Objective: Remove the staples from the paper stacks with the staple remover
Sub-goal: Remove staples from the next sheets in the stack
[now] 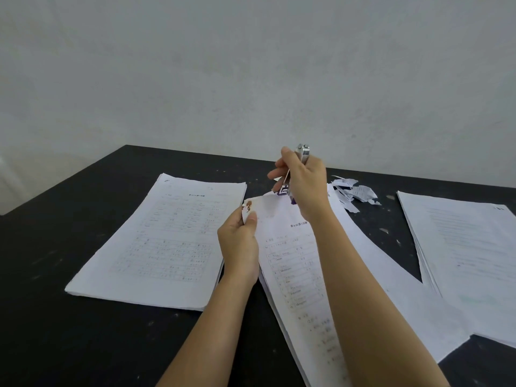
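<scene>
A middle paper stack [296,263] with printed tables lies in front of me on the black table [55,317]. My left hand [238,244] pinches its torn, rust-stained top-left corner [249,206] and lifts it slightly. My right hand [303,182] is raised above the stack's top edge and grips a metal staple remover [303,153], its silver end sticking up past my fingers; the jaws are mostly hidden by the hand. I cannot make out a staple.
A thick paper stack [164,241] lies to the left, another stack [469,252] at the right edge. A heap of torn paper scraps [353,194] sits behind my right hand. A grey wall [251,65] stands beyond the table's far edge.
</scene>
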Action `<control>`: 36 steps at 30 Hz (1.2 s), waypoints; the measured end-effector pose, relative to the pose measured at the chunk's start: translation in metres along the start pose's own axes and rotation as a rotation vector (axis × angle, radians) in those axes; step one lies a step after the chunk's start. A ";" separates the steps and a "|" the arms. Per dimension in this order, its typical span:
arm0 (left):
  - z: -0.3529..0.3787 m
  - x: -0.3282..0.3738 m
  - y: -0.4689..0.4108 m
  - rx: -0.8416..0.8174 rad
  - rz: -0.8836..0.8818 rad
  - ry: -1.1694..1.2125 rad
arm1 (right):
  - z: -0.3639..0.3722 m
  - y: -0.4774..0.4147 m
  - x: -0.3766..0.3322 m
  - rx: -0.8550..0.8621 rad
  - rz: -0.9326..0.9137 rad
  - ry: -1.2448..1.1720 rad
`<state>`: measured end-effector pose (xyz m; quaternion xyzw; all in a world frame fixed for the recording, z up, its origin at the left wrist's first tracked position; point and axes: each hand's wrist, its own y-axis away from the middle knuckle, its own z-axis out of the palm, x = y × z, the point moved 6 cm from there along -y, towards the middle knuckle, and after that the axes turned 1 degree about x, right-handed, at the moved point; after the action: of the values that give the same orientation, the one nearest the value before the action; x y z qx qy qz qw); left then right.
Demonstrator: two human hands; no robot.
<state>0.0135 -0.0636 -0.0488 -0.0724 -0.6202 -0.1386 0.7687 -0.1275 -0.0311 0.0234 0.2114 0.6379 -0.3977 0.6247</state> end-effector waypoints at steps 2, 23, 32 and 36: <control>0.001 0.000 0.000 -0.009 -0.009 0.002 | 0.001 0.000 0.001 -0.034 0.033 -0.015; 0.009 0.009 -0.003 0.011 0.178 -0.074 | 0.018 0.002 -0.003 -0.051 -0.021 0.065; 0.006 0.013 0.006 0.107 0.294 -0.062 | 0.027 -0.001 -0.007 -0.100 -0.156 0.268; 0.003 0.010 0.007 0.166 0.261 0.005 | 0.027 0.000 -0.003 -0.108 -0.149 0.307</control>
<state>0.0147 -0.0574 -0.0380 -0.0882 -0.6130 0.0142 0.7850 -0.1099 -0.0515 0.0291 0.1879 0.7602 -0.3711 0.4991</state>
